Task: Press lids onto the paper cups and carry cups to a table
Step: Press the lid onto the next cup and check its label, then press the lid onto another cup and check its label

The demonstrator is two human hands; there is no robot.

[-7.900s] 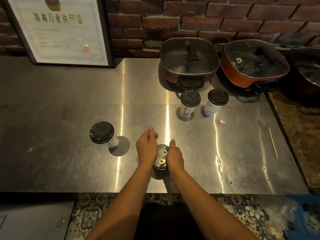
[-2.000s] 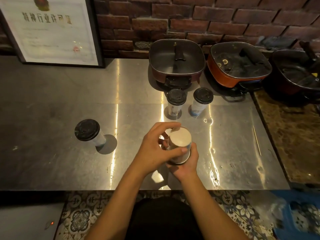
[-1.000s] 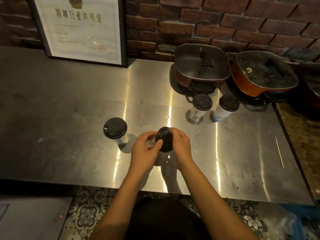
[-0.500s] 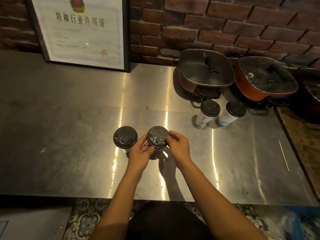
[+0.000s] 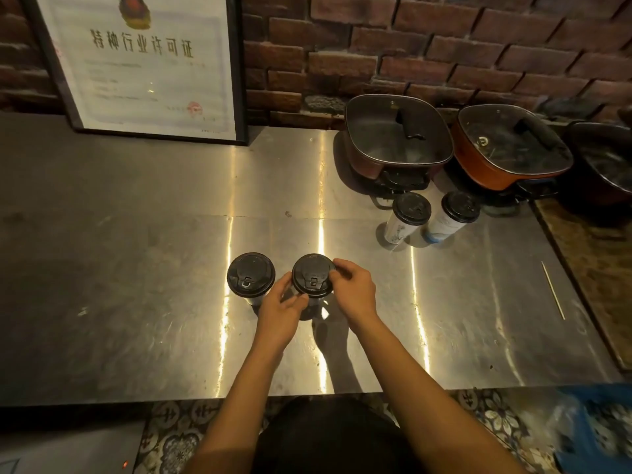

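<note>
Both my left hand [image 5: 281, 307] and right hand [image 5: 352, 289] pinch the lid [image 5: 313, 275]; I press evenly around its rim, keeping the cup upright.

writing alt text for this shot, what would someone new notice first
Both hands meet at the counter's middle: the left hand and right hand pinch the black lid of a paper cup, with a second lidded cup just left. Behind, a framed certificate leans on the brick wall.

Dim; streaky countertop [image 5: 136, 268] glare (edges warped)
</note>
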